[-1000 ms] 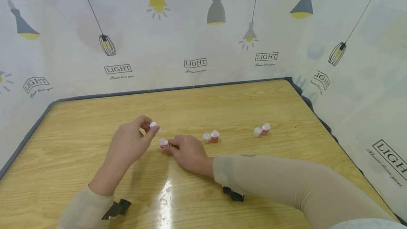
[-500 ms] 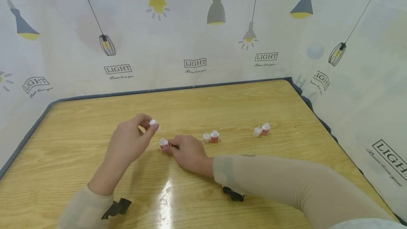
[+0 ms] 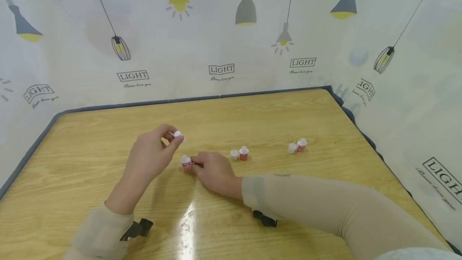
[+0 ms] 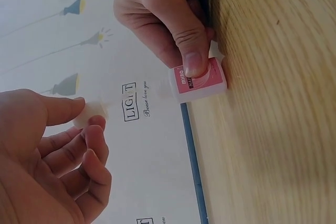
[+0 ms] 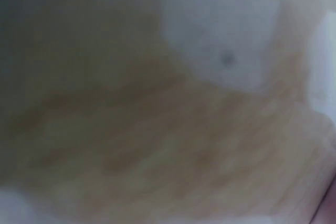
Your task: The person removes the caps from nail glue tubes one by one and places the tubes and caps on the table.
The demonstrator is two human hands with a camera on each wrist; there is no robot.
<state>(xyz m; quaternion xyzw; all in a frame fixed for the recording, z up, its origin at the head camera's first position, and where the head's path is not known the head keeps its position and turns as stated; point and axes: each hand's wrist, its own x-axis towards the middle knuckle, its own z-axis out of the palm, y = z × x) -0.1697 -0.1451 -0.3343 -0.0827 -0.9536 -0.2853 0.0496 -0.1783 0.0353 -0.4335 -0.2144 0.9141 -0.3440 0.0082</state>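
My left hand [image 3: 152,155] pinches a small white cap [image 3: 177,133] between thumb and fingers, raised above the table. Just below and to the right, a small white nail glue bottle [image 3: 186,163] with a pink label stands on the wood. My right hand [image 3: 215,172] holds this bottle from its right side. In the left wrist view, the right thumb presses on the label of the bottle [image 4: 207,93], and the cap [image 4: 93,115] is apart from its nozzle. The right wrist view is too blurred and dark to make out the hand's work.
Right of my hands, another pink-labelled bottle [image 3: 244,154] stands with a white cap [image 3: 234,155] beside it. Farther right is a similar bottle [image 3: 301,145] with its cap [image 3: 292,148]. The wooden table [image 3: 108,131] ends at a lamp-printed backdrop [image 3: 202,35].
My left hand has risen slightly with the cap, up and a little to the right, away from the bottle. The right hand keeps its hold on the bottle.
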